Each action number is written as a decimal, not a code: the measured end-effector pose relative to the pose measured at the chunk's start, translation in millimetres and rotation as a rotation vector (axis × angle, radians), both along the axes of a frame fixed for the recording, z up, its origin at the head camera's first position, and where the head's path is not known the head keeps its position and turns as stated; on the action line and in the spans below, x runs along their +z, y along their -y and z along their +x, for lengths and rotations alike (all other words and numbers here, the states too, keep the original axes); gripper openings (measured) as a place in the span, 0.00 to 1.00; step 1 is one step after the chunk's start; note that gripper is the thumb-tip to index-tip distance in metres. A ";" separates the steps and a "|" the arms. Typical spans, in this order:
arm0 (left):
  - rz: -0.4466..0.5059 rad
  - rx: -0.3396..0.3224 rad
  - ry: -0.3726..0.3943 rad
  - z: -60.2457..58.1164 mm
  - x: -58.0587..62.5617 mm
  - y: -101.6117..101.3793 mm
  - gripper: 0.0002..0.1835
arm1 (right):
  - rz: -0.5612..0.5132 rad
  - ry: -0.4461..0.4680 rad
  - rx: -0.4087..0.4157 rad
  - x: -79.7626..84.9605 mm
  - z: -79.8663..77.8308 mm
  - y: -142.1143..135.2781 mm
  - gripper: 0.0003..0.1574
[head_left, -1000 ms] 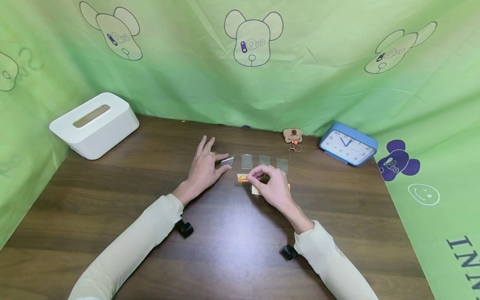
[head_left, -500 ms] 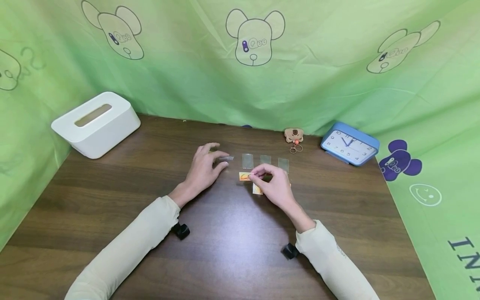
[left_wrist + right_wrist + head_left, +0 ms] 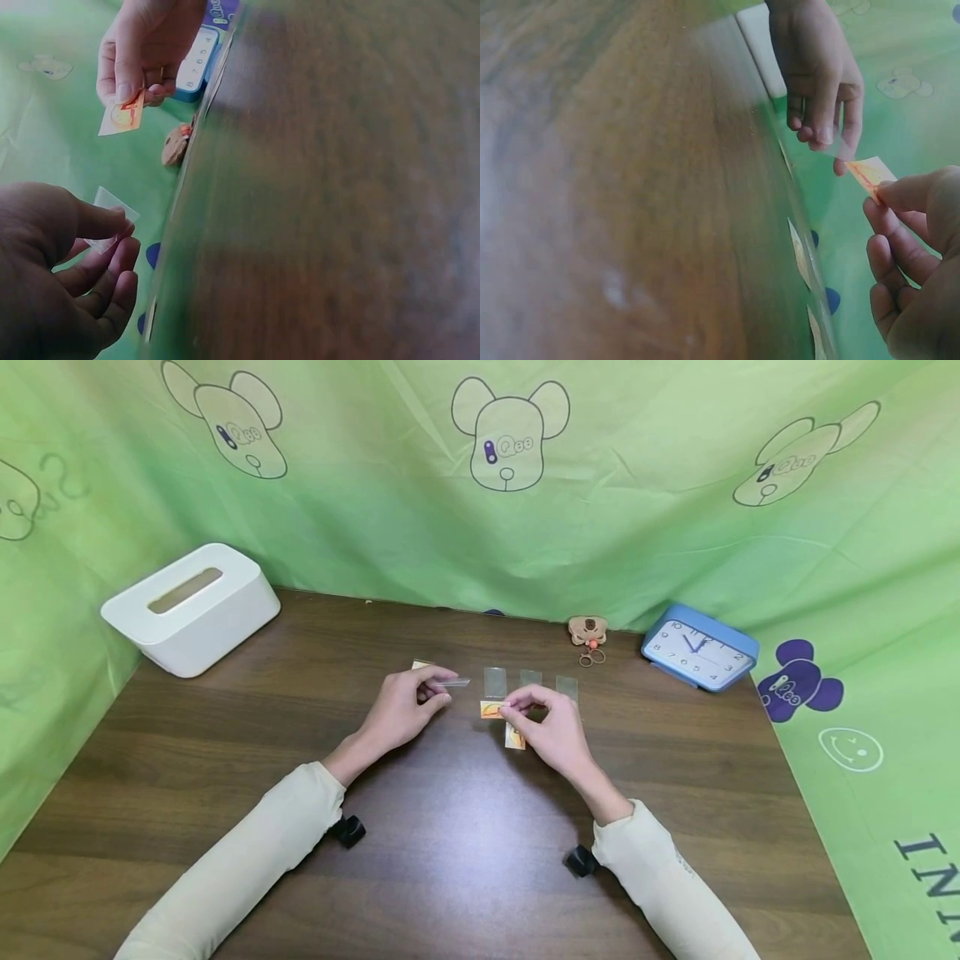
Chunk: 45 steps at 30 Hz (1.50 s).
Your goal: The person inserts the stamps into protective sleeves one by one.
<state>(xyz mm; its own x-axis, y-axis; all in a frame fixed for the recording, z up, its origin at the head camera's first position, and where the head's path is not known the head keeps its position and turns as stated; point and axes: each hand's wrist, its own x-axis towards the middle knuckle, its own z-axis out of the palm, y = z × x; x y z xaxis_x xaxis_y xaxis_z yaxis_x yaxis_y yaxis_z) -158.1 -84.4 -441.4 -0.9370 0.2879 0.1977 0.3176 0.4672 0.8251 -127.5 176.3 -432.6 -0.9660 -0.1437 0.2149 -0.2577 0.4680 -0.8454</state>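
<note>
A small orange card (image 3: 491, 709) was pinched btwn thumb and finger of the R hand (image 3: 551, 731), over the tbl (image 3: 450, 860). Its long way was run L to R, w/ the free end aimed at the L hand (image 3: 397, 710). A clear sleeve (image 3: 452, 682) was pinched by the L hand, seen almost edge-on, w/ its tip aimed R; it was held near the card, apart from it in the head view. Three flat sleeves (image 3: 530, 679) were laid in a row, long sides pointed away from the person. A second card (image 3: 515, 737) was part hid by the R hand.

The tbl was colored dark brown, w/ a shiny patch. A white box (image 3: 217, 618) was set far L, a blue clock (image 3: 693, 652) far R, w/ a brown charm (image 3: 587, 629) nr it. Green cloth (image 3: 375, 527) was hung behind.
</note>
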 end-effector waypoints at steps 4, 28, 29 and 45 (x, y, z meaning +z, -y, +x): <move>0.000 0.013 0.017 1.5 0.4 1.5 0.27 | -0.018 0.011 -0.011 2.2 -0.2 -1.5 0.04; 0.076 -0.014 0.086 11.4 -2.2 -4.1 0.03 | -0.024 -0.046 -0.034 7.6 4.0 6.5 0.04; 0.074 -0.015 0.088 11.7 -1.7 -4.5 0.03 | -0.024 -0.051 -0.036 7.5 4.1 6.9 0.04; 0.025 -0.043 0.119 15.0 1.9 -7.6 0.05 | -0.025 -0.194 -0.089 0.5 3.1 7.1 0.04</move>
